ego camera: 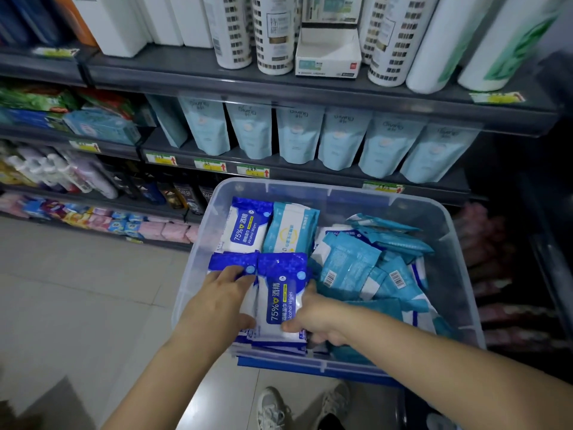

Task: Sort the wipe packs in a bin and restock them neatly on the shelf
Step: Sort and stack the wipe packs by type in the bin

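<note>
A clear plastic bin [403, 206] stands in front of the shelves, full of wipe packs. Dark blue 75% alcohol wipe packs lie in its left part. One such pack [280, 296] is at the near left, and my right hand [316, 321] grips its right edge. My left hand [220, 302] lies flat on the neighbouring dark blue pack [232, 262]. Another dark blue pack [246, 225] and a light blue pack [290, 228] lie at the far left. A loose heap of light blue packs [369, 262] fills the right side.
Grey shelves [310, 85] rise behind the bin, with pale blue pouches [297, 135] in a row and white cylinders [273, 32] above. Bottles and small packs fill the shelves at left. Tiled floor [77, 290] lies to the left; my shoes [273, 408] are below the bin.
</note>
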{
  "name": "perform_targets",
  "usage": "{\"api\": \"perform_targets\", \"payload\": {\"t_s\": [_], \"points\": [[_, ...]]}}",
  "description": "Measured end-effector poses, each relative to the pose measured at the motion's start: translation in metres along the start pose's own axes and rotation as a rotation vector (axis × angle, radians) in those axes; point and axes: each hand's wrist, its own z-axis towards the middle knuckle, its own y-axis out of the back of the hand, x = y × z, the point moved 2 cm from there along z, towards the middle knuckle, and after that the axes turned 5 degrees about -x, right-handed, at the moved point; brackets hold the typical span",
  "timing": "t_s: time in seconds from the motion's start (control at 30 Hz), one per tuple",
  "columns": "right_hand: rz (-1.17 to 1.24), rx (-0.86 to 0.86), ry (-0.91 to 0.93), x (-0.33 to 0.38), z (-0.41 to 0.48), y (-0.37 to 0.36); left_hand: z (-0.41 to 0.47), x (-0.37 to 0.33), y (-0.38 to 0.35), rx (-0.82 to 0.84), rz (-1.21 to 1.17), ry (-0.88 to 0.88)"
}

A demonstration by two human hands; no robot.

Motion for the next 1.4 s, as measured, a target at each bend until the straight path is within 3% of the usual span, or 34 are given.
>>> {"api": "perform_targets", "payload": {"t_s": [0.17,0.27,0.33,0.47,0.57,0.67,0.87,1.0,1.27,1.4], "points": [[0.075,0.068,0.017,-0.003,-0.008,0.012,0.006,-0.01,0.004,-0.015,0.06,-0.016],[0.034,0.108,0.137,0.008,-0.035,0.034,0.013,-0.024,0.008,-0.04,0.073,-0.049],[-0.11,-0.033,0.315,0.019,-0.053,0.06,0.018,-0.033,0.009,-0.063,0.072,-0.085],[-0.639,-0.602,0.608,0.027,-0.058,0.115,0.027,-0.047,0.0,-0.056,0.091,-0.15],[-0.974,-0.658,0.614,0.02,-0.043,0.131,0.03,-0.048,-0.01,-0.019,0.111,-0.154],[-1.036,-0.604,0.487,0.014,-0.032,0.127,0.03,-0.046,-0.014,-0.018,0.089,-0.145],[-0.911,-0.569,0.416,0.016,-0.026,0.119,0.031,-0.046,-0.011,-0.007,0.099,-0.146],[-0.673,-0.535,0.514,0.019,-0.039,0.121,0.031,-0.044,-0.01,-0.063,-0.009,-0.128],[-0.305,-0.756,0.649,0.019,-0.067,0.138,0.037,-0.051,-0.008,-0.19,-0.556,0.014],[0.288,-0.565,0.715,0.026,-0.089,0.147,0.04,-0.064,0.006,-0.155,-1.073,0.099]]}}
